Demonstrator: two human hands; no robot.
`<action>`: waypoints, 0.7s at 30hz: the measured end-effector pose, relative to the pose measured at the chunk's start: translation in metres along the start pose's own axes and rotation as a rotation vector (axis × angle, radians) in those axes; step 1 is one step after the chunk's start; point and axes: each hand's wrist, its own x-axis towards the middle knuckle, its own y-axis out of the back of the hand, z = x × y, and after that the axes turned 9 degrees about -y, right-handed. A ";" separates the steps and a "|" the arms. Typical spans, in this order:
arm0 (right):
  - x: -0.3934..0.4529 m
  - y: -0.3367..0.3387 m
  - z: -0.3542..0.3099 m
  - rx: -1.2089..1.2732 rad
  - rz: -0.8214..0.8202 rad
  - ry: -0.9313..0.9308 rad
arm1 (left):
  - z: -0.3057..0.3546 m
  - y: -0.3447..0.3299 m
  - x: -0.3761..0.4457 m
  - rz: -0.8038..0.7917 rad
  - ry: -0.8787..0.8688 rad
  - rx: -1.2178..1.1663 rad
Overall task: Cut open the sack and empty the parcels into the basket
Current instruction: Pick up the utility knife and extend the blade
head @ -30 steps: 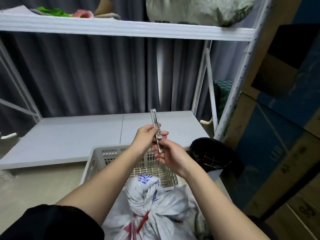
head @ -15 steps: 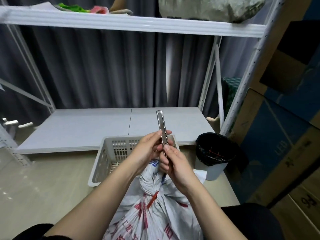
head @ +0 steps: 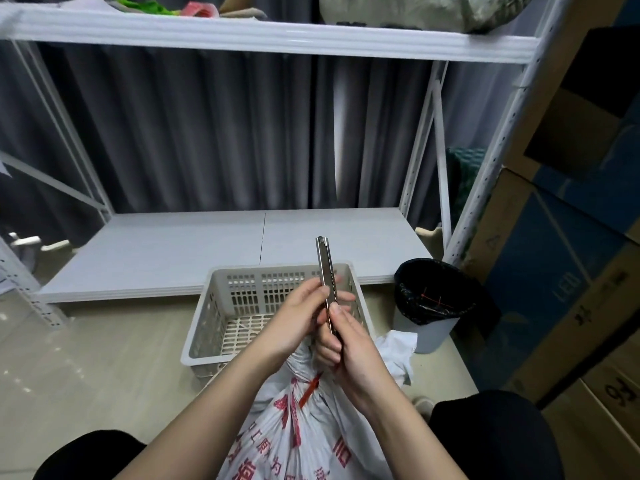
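The sack (head: 301, 434) sits on the floor between my knees, just in front of me, its tied neck pointing toward the white plastic basket (head: 207, 323) that stands touching or just beyond it. It is a white woven plastic bag printed with red characters, gathered tight at the top and bound with a red tie (head: 310, 388). I judge it soft and slack in the skin but lumpy and fairly heavy with parcels, so it should slump if I let go; the gathered neck below the tie looks like the firmest place to take hold while cutting, and the bottom corners the place to lift from when tipping it out.

Both hands are above the neck on a slim metal utility knife (head: 325, 271), held nearly upright. My right hand (head: 349, 344) is closed around the lower handle, thumb pressed on its side. My left hand (head: 298, 317) pinches the middle of the handle with its fingertips. I cannot tell whether the blade is out. The basket is empty; nothing is cut yet.
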 end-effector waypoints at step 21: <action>-0.005 -0.005 -0.030 -0.090 0.025 -0.096 | 0.004 0.001 -0.005 -0.122 -0.183 0.646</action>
